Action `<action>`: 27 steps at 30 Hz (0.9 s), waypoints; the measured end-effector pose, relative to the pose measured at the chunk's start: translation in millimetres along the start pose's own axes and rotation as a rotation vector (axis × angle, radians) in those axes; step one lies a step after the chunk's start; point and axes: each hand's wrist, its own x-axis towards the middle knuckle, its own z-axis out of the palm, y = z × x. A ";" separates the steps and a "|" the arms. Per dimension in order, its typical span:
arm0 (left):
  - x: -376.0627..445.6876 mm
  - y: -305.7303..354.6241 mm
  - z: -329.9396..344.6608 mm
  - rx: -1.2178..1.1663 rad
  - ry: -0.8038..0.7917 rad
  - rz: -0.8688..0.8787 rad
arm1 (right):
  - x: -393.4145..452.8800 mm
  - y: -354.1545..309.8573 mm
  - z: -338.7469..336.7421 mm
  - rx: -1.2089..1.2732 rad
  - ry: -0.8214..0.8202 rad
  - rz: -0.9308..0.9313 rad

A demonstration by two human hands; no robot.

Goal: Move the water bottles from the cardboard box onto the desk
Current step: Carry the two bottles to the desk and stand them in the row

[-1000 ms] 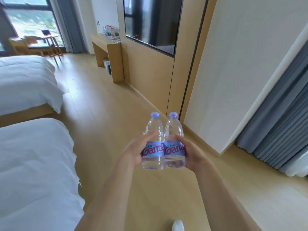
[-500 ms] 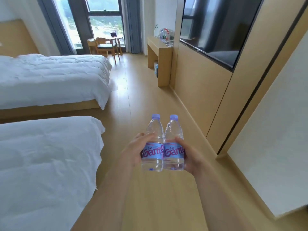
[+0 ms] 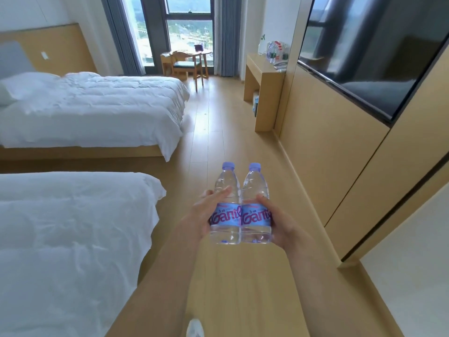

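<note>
left hand (image 3: 202, 215) fingers curled round left water bottle (image 3: 226, 205), right hand (image 3: 283, 226) fingers round right water bottle (image 3: 255, 205); bottles upright, touching, above wooden floor (image 3: 238, 283); tabletop (image 3: 261, 66) far ahead.

Two clear plastic water bottles stand upright side by side, touching, just below the middle of the frame, held above the wooden floor. The left bottle (image 3: 226, 210) and the right bottle (image 3: 255, 210) each have a pale purple cap and a light blue label with pink lettering. The wooden desk (image 3: 263, 76) sits against the wall at upper right, with more bottles (image 3: 277, 53) clustered on its top.
</note>
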 end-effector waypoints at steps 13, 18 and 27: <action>193.6 101.0 -21.0 -0.028 -0.092 0.004 | 183.6 -97.5 21.2 -0.015 0.085 -0.021; 260.6 148.8 -32.8 -0.025 -0.125 0.000 | 249.7 -136.8 37.4 0.003 0.081 -0.023; 344.4 196.9 -56.9 -0.023 -0.092 -0.001 | 355.3 -168.7 50.7 0.005 0.028 -0.015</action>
